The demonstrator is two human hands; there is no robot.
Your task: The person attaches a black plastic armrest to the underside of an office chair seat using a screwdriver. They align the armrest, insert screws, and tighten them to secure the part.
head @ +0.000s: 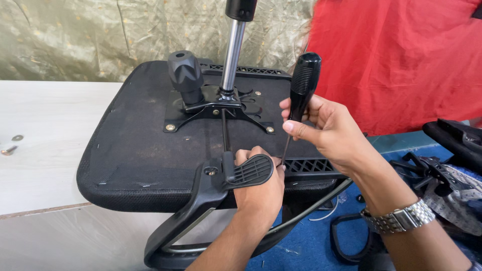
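The seat underside (135, 150) is matt black woven cloth, dusty. Its mounting plate (221, 113) is painted metal beneath a polished chrome column (232, 55). The screwdriver (303, 83) has a ribbed, semi-gloss plastic handle. The tabletop (45, 150) is pale, smooth laminated wood.
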